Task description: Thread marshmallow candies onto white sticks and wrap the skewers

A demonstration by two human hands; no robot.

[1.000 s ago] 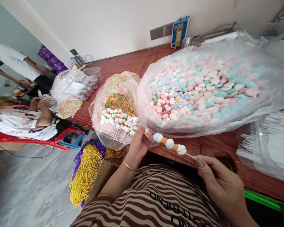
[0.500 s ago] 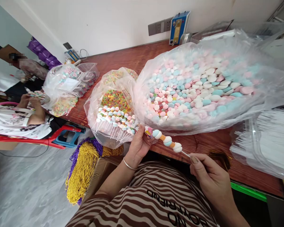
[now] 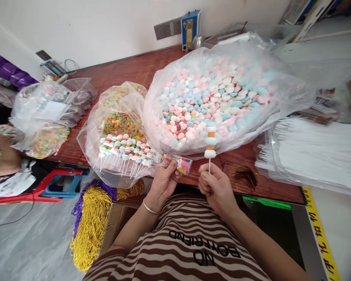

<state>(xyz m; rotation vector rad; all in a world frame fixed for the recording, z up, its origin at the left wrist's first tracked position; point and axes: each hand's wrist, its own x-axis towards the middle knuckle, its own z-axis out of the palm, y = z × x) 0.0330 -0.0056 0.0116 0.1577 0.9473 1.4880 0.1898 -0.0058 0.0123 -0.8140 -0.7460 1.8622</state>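
"Both hands occupied?"

"Yes: the left hand (image 3: 164, 180) pinches a printed wrapper (image 3: 185, 166), and the right hand (image 3: 216, 185) grips a candy skewer (image 3: 210, 142) by its stick (image 3: 210, 162), upright just beside it."

"How far along is that one?"

"Looks fully strung, white, blue and orange, but it stands outside the wrapper."

"And beyond?"

"Other skewers (image 3: 124, 148) lie grouped to the left, strung and apparently unwrapped; farther back, a big bag (image 3: 294, 93) holds plenty of loose marshmallows (image 3: 228, 91)."
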